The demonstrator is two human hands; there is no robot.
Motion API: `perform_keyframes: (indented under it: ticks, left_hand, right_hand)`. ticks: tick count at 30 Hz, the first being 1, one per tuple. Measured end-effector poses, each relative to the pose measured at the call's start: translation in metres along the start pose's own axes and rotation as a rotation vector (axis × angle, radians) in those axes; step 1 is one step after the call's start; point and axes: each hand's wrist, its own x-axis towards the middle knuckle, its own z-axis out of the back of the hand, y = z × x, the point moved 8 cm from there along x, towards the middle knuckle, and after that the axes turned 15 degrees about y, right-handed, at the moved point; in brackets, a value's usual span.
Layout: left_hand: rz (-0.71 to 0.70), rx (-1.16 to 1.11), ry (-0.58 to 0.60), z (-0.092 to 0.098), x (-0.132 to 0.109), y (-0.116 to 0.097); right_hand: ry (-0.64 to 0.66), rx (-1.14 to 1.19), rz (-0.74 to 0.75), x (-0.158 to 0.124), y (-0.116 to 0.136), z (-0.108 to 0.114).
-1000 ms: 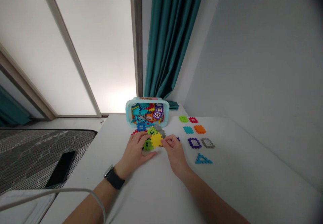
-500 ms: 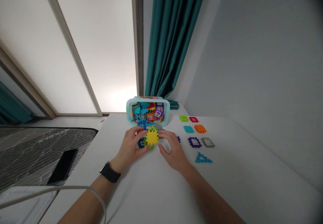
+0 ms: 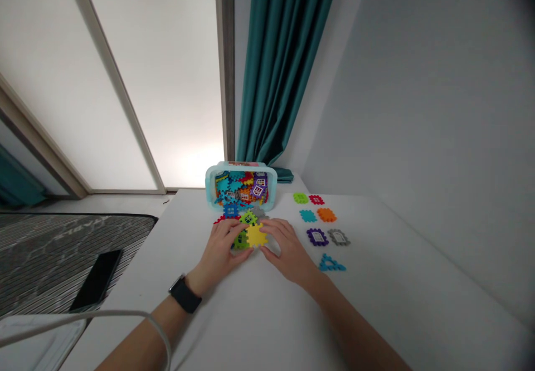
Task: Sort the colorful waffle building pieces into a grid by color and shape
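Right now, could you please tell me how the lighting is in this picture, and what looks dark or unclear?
Head view: the pale panel glows brightest near its foot; head view again: the wall darkens towards the upper right corner, small pieces inside the box look soft, and the yellow piece stands out clearly.

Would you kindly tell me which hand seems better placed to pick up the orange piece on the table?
Probably the right hand: the orange piece lies ahead and to its right. The left hand is farther away, left of the yellow piece, and would likely reach across.
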Motion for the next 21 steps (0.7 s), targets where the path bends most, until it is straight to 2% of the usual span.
perform_keyframes:
  ticks: [5, 9, 15, 21]
  left_hand:
    - [-0.002, 0.05, 0.114, -0.019, 0.015, -0.012]
    - [-0.015, 0.076, 0.175, -0.033, 0.036, -0.027]
    - [-0.039, 0.051, 0.205, -0.053, 0.076, -0.04]
    - [-0.079, 0.075, 0.308, -0.088, 0.099, -0.044]
  right_hand:
    - [0.065, -0.045, -0.038, -0.012, -0.014, 0.013]
    - [0.071, -0.056, -0.089, -0.027, -0.034, 0.027]
    - [0.066, -0.103, -0.188, -0.035, -0.086, 0.05]
    - [0.154, -0.231, -0.262, -0.017, -0.136, 0.059]
